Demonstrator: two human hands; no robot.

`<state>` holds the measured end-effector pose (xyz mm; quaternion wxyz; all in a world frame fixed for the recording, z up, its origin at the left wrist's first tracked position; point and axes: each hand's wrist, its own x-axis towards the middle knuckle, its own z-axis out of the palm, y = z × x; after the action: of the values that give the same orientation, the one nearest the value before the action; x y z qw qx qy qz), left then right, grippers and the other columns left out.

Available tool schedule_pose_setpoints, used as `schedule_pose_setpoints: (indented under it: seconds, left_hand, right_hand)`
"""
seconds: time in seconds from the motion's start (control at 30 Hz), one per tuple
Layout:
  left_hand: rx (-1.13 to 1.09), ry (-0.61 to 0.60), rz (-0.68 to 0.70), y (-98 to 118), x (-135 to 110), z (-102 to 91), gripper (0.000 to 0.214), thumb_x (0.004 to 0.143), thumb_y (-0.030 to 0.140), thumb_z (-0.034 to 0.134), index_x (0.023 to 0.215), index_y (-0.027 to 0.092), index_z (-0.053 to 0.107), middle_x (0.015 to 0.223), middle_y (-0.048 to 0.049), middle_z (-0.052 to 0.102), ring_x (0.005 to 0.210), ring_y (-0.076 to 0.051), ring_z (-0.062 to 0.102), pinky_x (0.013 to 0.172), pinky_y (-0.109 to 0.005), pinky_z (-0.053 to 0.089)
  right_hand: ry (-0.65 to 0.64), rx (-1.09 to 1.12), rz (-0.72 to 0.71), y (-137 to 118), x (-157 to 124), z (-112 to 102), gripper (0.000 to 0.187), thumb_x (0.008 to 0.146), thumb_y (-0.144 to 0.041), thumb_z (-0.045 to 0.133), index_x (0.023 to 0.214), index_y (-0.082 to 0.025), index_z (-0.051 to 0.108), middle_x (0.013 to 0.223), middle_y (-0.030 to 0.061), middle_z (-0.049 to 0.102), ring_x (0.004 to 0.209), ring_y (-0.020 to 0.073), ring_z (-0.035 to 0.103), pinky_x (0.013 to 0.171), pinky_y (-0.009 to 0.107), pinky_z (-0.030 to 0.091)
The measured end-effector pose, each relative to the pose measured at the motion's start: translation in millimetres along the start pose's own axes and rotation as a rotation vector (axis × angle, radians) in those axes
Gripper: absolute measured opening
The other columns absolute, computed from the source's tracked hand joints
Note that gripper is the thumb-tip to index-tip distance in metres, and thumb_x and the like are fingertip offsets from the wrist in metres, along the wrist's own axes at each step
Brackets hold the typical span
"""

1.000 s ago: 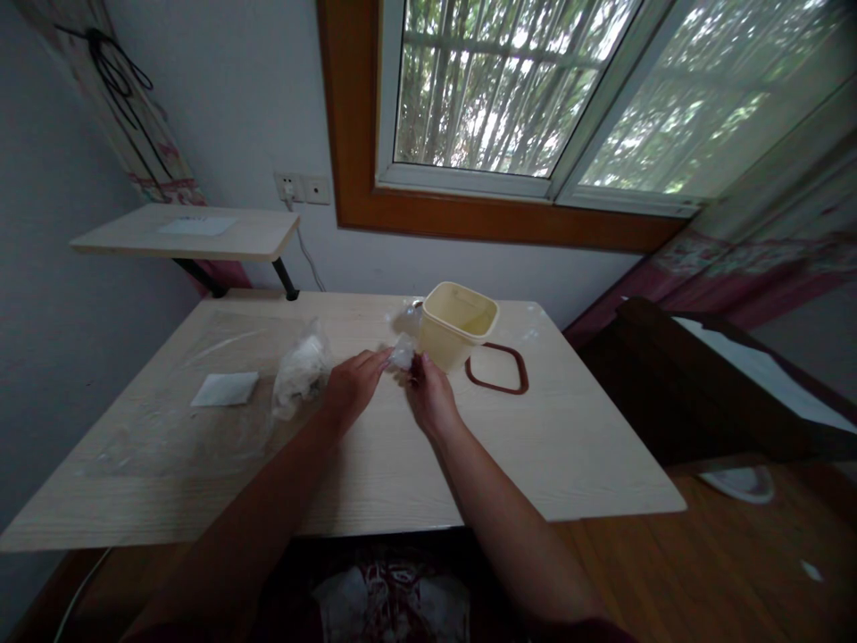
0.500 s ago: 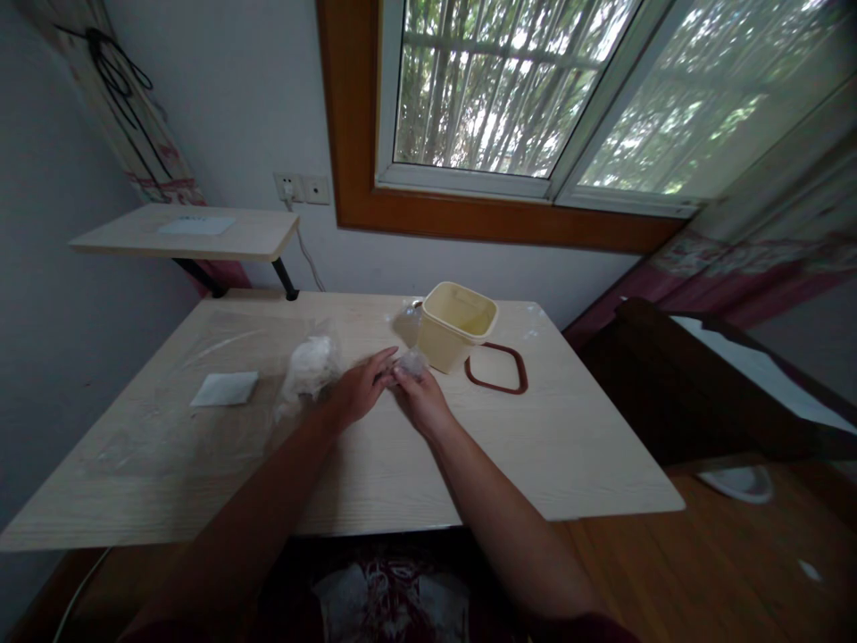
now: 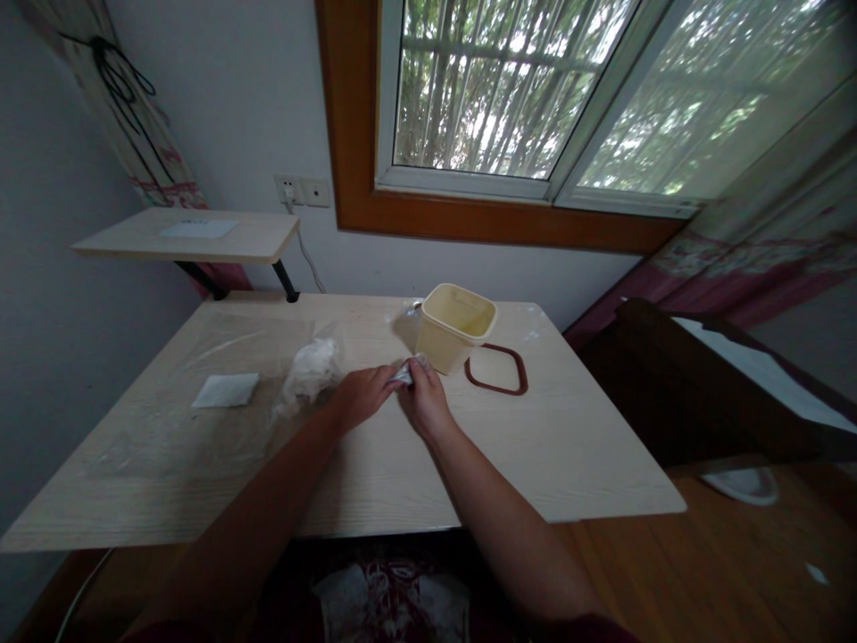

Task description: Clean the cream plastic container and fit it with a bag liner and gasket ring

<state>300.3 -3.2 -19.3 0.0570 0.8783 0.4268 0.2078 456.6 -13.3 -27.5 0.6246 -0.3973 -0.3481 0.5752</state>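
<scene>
The work in hand sits at the middle of the frame, where the left hand (image 3: 361, 397) and right hand (image 3: 425, 402) meet over a pale wood-grain table (image 3: 555, 464). Between them, a small crumpled scrap of shiny film (image 3: 403, 376) is mostly hidden by the fingers. The hands are close together, with the left hand's fingertips (image 3: 390, 376) reaching in from the left and the right hand's fingers (image 3: 419, 372) closed on the scrap from the other side. It appears pinched between them, and any next move on it calls for a firm, careful hold. Just left of the hands lies a white wad in clear plastic (image 3: 312, 371), and beyond it a white square pad (image 3: 224, 390) rests on a clear plastic sheet (image 3: 201, 357). Just past the right hand stand a cream plastic tub (image 3: 452, 326) and a dark red rubber seal ring (image 3: 496, 393), lying flat. Farther off, at the upper left, is a wall shelf (image 3: 187, 237); a window (image 3: 475, 98) fills the top of the frame.
</scene>
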Motion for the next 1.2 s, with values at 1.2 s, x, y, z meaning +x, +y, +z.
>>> schedule_pose_setpoints:
  seconds: [1.2]
  left_hand:
    - [-0.308,0.058,-0.066,10,2,-3.2,0.027,0.104,0.037,0.046,0.11,0.019,0.066,0.1,-0.0056,0.074,0.091,-0.019,0.07,0.081,-0.028,0.051]
  right_hand:
    - [-0.099,0.212,0.133,-9,-3,3,0.035,0.075,-0.05,0.082,0.08,-0.021,0.063,0.069,-0.0046,0.056,0.059,0.0093,0.047,0.054,0.022,0.035]
